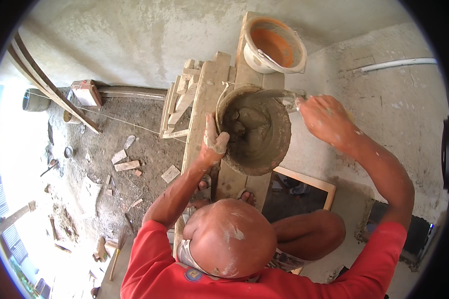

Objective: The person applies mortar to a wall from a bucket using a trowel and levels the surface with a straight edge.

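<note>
A round bucket (pixel 284 129) of wet grey mortar (pixel 254 127) stands on wooden planks in front of me. My left hand (pixel 214 141) grips its left rim, with the thumb toward the inside and the fingers along the outer side. In my right hand (pixel 325 119), closed round the handle, is a trowel (pixel 273 93). Its blade lies across the far rim of the bucket, over the mortar. Dried mortar specks both hands. Just beyond, on the same planks, sits a white bucket (pixel 254 60) with an orange inside and a wire handle.
The narrow plank platform (pixel 199 104) is raised above a dirt floor (pixel 105 129) strewn with brick pieces and scraps. A plastered wall (pixel 114 45) runs along the back. Right of the planks are a wood-framed opening (pixel 329 192) and a rough wall with a white pipe (pixel 399 64).
</note>
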Demonstrator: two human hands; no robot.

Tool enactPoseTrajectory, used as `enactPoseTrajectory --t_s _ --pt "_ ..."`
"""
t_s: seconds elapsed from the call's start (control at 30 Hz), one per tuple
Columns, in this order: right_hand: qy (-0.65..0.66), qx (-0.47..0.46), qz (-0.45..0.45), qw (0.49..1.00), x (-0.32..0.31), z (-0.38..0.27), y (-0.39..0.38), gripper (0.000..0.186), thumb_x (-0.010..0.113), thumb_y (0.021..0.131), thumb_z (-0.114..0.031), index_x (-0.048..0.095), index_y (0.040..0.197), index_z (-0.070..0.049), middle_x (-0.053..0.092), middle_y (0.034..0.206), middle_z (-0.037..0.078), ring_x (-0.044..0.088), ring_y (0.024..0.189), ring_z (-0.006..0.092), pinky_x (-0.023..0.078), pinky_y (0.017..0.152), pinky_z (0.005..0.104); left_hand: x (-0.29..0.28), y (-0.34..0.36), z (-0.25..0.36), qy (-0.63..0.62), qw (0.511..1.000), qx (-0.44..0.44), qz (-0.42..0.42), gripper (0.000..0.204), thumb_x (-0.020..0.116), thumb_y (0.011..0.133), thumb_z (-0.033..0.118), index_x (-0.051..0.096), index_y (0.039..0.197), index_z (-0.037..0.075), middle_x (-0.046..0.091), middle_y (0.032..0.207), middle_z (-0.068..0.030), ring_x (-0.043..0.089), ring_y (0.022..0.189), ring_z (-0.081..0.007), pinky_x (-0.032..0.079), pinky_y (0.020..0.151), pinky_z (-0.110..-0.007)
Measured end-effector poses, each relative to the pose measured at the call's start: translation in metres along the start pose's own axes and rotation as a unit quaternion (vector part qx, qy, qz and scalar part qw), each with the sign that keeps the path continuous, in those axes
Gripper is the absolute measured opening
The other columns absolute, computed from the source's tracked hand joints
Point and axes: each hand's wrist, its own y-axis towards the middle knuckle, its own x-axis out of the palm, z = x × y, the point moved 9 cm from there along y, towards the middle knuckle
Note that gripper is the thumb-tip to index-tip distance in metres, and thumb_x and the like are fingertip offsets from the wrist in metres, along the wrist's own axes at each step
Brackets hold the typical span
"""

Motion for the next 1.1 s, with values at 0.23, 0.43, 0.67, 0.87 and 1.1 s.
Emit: enactPoseTrajectory --t_s 0.23,0.43,0.67,0.87,1.1 --pt "0.016 -0.01 -0.052 0.998 0.057 -0.018 0.05 0.011 0.057 0.076 -0.009 0.065 0.075 -0.002 0.065 0.071 0.018 0.066 0.071 0.0309 0.051 0.065 0.0434 0.012 -0.006 0.019 0.022 0.999 -0.041 0.0 0.064 0.047 0.074 0.005 0.031 0.135 -0.006 0.056 0.107 -0.0284 0.059 0.096 -0.0382 0.045 0.088 -0.042" --pt "0.052 -0.017 -0.071 0.996 0.085 -0.046 0.056 0.008 0.065 0.069 -0.01 0.071 0.067 -0.005 0.068 0.069 0.015 0.07 0.071 0.0291 0.054 0.06 0.0389 0.017 0.004 0.039 0.051 0.998 -0.008 -0.028 0.064 0.049 0.074 0.005 0.032 0.135 -0.005 0.057 0.102 -0.029 0.059 0.09 -0.0392 0.046 0.083 -0.041" --pt "-0.138 -0.147 0.011 0.979 0.078 -0.081 0.037 0.01 0.064 0.069 -0.015 0.066 0.073 -0.005 0.064 0.068 0.008 0.065 0.066 0.021 0.047 0.052 0.0322 0.029 0.024 0.032 0.027 0.994 -0.011 -0.105 0.067 0.051 0.076 0.008 0.031 0.138 -0.007 0.055 0.112 -0.0269 0.055 0.101 -0.0353 0.042 0.092 -0.04" --pt "-0.137 -0.201 -0.038 0.969 0.09 -0.11 0.001 0.014 0.062 0.07 -0.015 0.066 0.075 -0.003 0.063 0.068 0.008 0.064 0.065 0.0216 0.046 0.049 0.0339 0.029 0.038 0.01 0.039 0.993 -0.012 -0.111 0.071 0.053 0.074 0.009 0.029 0.139 -0.008 0.051 0.122 -0.0322 0.049 0.117 -0.0424 0.038 0.101 -0.039" --pt "-0.011 -0.119 0.044 0.992 0.041 -0.055 -0.033 0.015 0.063 0.067 -0.018 0.07 0.076 -0.008 0.064 0.064 0.009 0.064 0.059 0.0235 0.049 0.05 0.0385 0.034 0.03 -0.008 -0.082 0.995 -0.025 -0.051 0.069 0.056 0.077 0.01 0.032 0.139 -0.009 0.051 0.129 -0.0244 0.048 0.123 -0.0309 0.036 0.106 -0.038"
